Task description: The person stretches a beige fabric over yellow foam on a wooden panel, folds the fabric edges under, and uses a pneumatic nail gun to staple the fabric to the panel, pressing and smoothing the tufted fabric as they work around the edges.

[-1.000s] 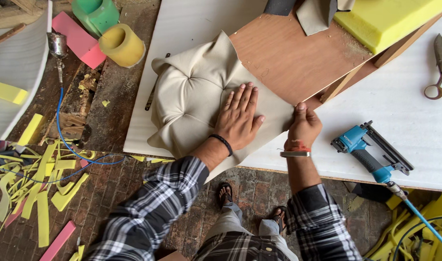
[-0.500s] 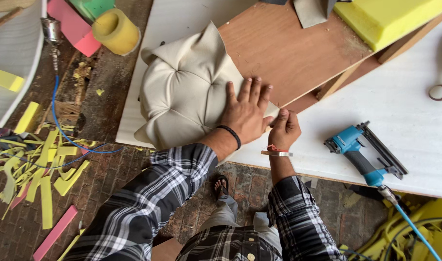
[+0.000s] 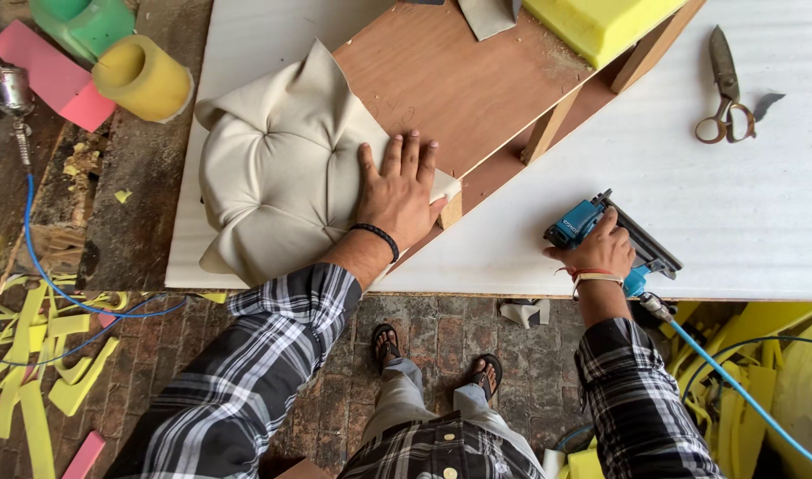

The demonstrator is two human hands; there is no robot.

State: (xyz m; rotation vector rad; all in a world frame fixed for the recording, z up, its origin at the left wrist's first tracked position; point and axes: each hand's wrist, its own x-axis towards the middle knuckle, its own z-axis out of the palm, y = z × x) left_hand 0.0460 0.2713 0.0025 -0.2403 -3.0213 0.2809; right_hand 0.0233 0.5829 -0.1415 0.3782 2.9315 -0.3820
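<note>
My left hand lies flat, fingers spread, on the edge of a cream tufted cushion cover, pressing it onto a brown plywood frame. My right hand is closed around a blue pneumatic staple gun that rests on the white worktable, to the right of the frame. A blue air hose runs from the gun down to the lower right.
Large scissors lie at the table's far right. A yellow foam block sits on the frame's top. A yellow foam cylinder, green and pink foam pieces lie on the floor at the left, with yellow foam strips below.
My right hand has left the cushion edge and moved right to the staple gun, closing on it. My left hand stays pressed on the cover. The view has shifted.
</note>
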